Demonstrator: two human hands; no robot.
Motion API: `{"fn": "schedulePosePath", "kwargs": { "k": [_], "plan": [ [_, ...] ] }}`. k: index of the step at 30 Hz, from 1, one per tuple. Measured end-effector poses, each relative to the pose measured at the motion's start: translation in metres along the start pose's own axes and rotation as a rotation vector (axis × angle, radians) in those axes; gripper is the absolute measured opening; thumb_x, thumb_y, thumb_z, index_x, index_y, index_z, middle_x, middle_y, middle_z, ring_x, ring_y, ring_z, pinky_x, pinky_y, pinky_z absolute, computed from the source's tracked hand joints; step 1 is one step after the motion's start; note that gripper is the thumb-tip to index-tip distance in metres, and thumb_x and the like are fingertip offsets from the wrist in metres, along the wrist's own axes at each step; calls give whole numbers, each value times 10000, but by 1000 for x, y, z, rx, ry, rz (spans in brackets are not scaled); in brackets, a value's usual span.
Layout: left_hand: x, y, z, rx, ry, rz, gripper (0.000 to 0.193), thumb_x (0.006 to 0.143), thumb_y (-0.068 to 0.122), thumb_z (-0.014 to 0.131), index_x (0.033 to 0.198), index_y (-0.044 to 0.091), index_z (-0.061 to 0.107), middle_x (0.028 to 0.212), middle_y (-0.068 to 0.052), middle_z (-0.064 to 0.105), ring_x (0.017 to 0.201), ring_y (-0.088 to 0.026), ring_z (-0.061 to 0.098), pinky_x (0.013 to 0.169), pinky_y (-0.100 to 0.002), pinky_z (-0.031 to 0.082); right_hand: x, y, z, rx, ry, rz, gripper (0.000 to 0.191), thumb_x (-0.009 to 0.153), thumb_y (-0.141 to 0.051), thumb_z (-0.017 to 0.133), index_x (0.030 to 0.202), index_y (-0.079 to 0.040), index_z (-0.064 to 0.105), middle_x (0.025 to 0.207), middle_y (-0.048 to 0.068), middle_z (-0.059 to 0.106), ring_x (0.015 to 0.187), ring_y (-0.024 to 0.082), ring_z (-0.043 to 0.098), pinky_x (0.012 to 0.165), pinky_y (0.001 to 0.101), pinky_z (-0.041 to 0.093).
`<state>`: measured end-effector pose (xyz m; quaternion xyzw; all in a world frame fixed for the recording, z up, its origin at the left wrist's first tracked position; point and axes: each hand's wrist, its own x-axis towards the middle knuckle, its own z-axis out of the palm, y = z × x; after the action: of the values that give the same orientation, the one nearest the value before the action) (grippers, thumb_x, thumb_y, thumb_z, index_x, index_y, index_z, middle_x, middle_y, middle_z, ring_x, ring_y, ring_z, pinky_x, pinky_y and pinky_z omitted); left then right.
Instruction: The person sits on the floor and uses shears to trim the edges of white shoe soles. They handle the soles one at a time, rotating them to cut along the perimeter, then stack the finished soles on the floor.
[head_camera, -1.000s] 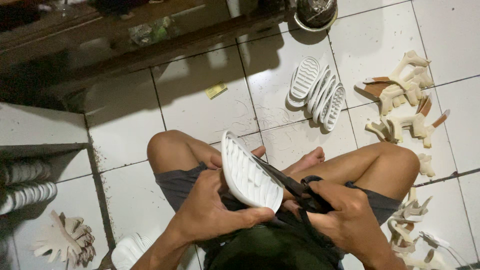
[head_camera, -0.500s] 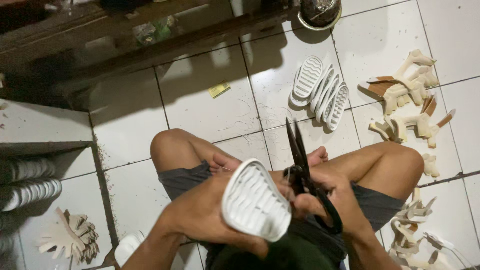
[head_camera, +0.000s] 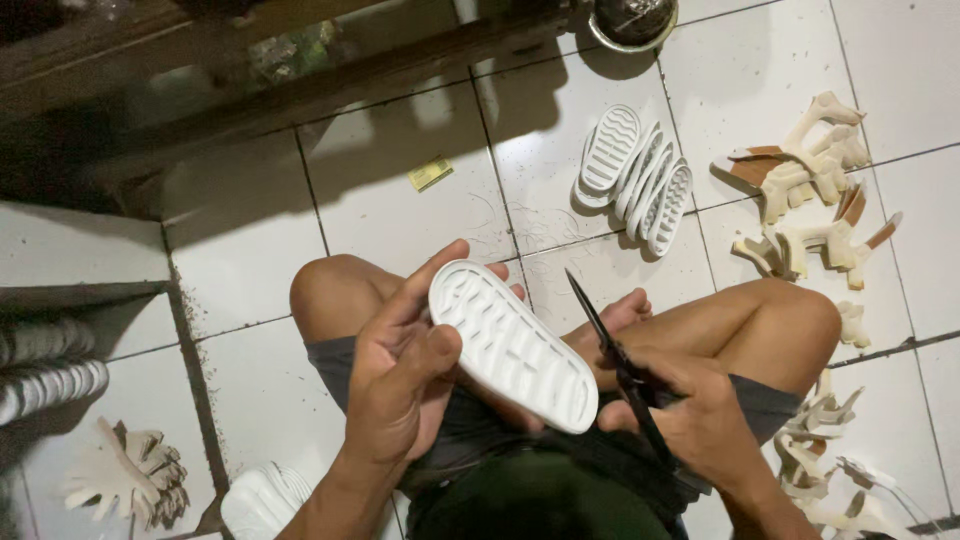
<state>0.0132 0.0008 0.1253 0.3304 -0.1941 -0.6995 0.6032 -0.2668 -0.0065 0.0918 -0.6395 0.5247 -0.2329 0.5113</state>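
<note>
Head view, looking down on a person seated cross-legged on a white tiled floor (head_camera: 400, 215). The left hand (head_camera: 400, 385) holds a white moulded rubber sandal sole (head_camera: 515, 345), ridged tread face up, over the lap; the thumb lies on the sole's near edge and the fingers (head_camera: 440, 275) curl behind its upper end. The right hand (head_camera: 700, 415) grips a pair of dark metal scissors (head_camera: 615, 360), fingers wrapped around the handles, blades nearly together and pointing up just beside the sole's right edge; whether the blades touch it cannot be told.

Containers: a round metal bowl (head_camera: 630, 20) at the top edge, cut off by the frame, contents not discernible.

On the floor beyond the knees, a fanned row of white soles (head_camera: 635, 175); to the right, a heap of beige and brown sandal straps (head_camera: 810, 190). More straps lie at lower right and lower left, partly cut off. The upper left is dark shadow, its contents hard to make out.
</note>
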Motion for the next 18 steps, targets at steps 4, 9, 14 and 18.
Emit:
{"fn": "schedulePosePath", "kwargs": {
  "k": [4,9,14,18],
  "plan": [
    [-5,-1,-2,98,-54,55,767,975,192,723,1567,-122,349,1453,-328,582,1315,-344,607,1156,-457,480,-1,-16,2,-385,146,-317,468,651,-162,853,1025,23,640,830,124,657,690,244,668,618,319,525],
    [-13,-6,2,225,-67,-2,720,990,201,692,1554,-125,385,1481,-305,583,1336,-284,606,1153,-383,459,0,-26,3,-459,141,-236,396,634,-80,838,981,-4,663,771,104,672,627,247,681,571,331,532],
    [-16,-9,-1,319,-52,3,688,994,212,692,1527,-135,429,1410,-285,634,1284,-271,635,1132,-370,485,4,-28,6,-465,146,-220,404,650,-151,875,946,2,647,764,88,685,605,208,693,530,319,531],
    [-18,-10,-2,266,-32,-8,701,994,206,703,1538,-145,435,1337,-276,659,1233,-255,637,1107,-351,478,8,-29,10,-517,171,-247,362,640,-118,859,918,-6,656,715,131,629,598,268,640,538,364,502]
  ]
}}
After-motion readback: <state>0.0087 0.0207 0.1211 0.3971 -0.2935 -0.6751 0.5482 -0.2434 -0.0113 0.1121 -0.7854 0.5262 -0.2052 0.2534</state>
